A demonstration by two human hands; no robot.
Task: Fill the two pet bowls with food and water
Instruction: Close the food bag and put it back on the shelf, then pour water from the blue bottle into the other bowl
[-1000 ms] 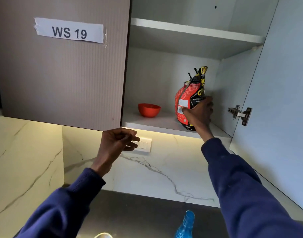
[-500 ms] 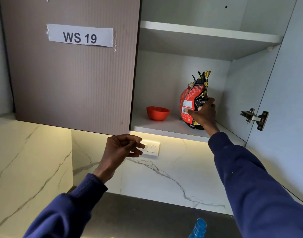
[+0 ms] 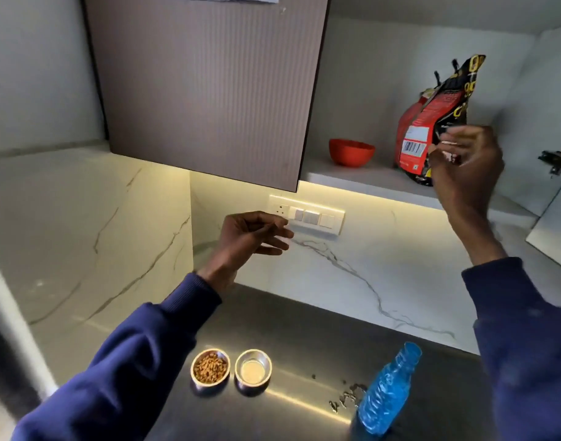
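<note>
Left grip [image 3: 250, 237]: fingers loosely curled, holding nothing. Below it on the bench [image 3: 304, 329] stand the kibble bowl [image 3: 210, 368], full, and beside it the water bowl [image 3: 253, 370], holding pale liquid. Left of your right grip [image 3: 463, 163], a red bowl [image 3: 351, 151] sits on the cupboard shelf [image 3: 361, 178]; below it stands the blue bottle [image 3: 387, 393]. The food bag [image 3: 432, 122] stands upright just behind this grip, whose half-curled fingers are blurred: you cannot tell whether they touch it. Filling looks complete. Leave the bag well back from the shelf edge and withdraw straight, without tipping it. Half a second earlier, this grip clasped the bag's lower front.
</note>
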